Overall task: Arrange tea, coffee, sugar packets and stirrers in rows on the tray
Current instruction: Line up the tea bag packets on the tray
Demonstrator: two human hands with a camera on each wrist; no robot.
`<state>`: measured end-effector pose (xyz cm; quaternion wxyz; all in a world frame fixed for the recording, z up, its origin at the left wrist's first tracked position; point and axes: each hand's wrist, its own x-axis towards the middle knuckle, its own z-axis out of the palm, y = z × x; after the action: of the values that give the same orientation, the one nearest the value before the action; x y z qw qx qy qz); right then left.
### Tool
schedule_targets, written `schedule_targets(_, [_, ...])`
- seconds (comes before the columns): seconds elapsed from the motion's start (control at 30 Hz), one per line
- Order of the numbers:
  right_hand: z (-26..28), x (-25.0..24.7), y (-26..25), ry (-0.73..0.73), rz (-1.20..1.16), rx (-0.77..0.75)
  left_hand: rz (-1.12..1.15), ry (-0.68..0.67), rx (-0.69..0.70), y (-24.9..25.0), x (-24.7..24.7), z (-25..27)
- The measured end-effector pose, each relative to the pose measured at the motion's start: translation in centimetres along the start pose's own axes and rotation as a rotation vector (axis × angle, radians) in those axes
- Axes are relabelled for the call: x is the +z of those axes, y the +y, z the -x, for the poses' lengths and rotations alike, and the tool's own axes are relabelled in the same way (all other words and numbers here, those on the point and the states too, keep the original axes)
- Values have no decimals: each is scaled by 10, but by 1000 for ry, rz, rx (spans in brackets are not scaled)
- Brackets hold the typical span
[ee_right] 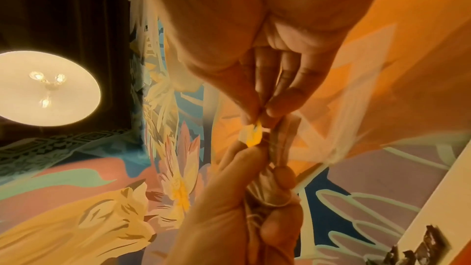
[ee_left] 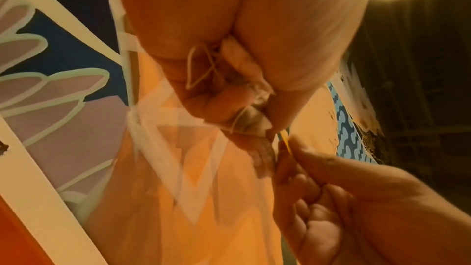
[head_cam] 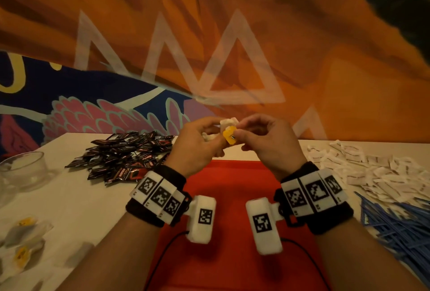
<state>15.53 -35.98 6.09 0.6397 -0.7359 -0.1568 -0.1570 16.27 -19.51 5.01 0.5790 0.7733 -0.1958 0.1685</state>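
Observation:
Both hands are raised above the far edge of the red tray [head_cam: 232, 188]. My left hand [head_cam: 197, 141] grips a bunch of white tea bags [head_cam: 229, 123] with loose strings [ee_left: 201, 70]; the bags [ee_left: 252, 118] are bunched in its curled fingers. My right hand [head_cam: 263, 137] pinches the yellow tag [head_cam: 229, 136] of one bag between thumb and forefinger; the tag [ee_right: 252, 135] shows right at the fingertips. A pile of dark coffee packets [head_cam: 125, 153] lies left of the tray, white sugar packets [head_cam: 372, 167] right, blue stirrers [head_cam: 395, 228] near right.
More tea bags with yellow tags [head_cam: 23, 239] lie at the near left of the white table [head_cam: 88, 209]. A clear glass bowl [head_cam: 23, 169] stands at the far left. A painted wall [head_cam: 209, 34] rises right behind the table.

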Motion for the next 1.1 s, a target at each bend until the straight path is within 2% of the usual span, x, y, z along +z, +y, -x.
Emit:
schedule_targets(0.13, [-1, 0, 3, -15, 78, 13, 121, 33, -56, 1, 1, 1])
schedule_targets(0.37, [2, -1, 6, -199, 424, -33, 326, 240, -178, 0, -10, -5])
schedule_targets(0.5, [4, 1, 4, -254, 486, -24, 456, 280, -252, 0, -19, -7])
schedule_targets(0.63, [4, 2, 2, -239, 415, 19, 412, 288, -248, -1, -21, -6])
schedule_targets(0.73, [4, 1, -2, -250, 108, 79, 198, 280, -166, -2, -19, -5])
schedule_targets(0.8, [3, -2, -7, -245, -78, 105, 75, 222, -87, -1, -15, -3])
schedule_targets(0.9, [2, -3, -9, -164, -248, 109, 11, 94, 36, 0, -5, 0])
schedule_targets(1.0, [1, -2, -6, -60, -251, 104, -15, 31, 110, 2, 2, 2])
schedule_targets(1.1, [0, -3, -2, 39, -115, 54, 13, 2, 91, 4, 2, 3])
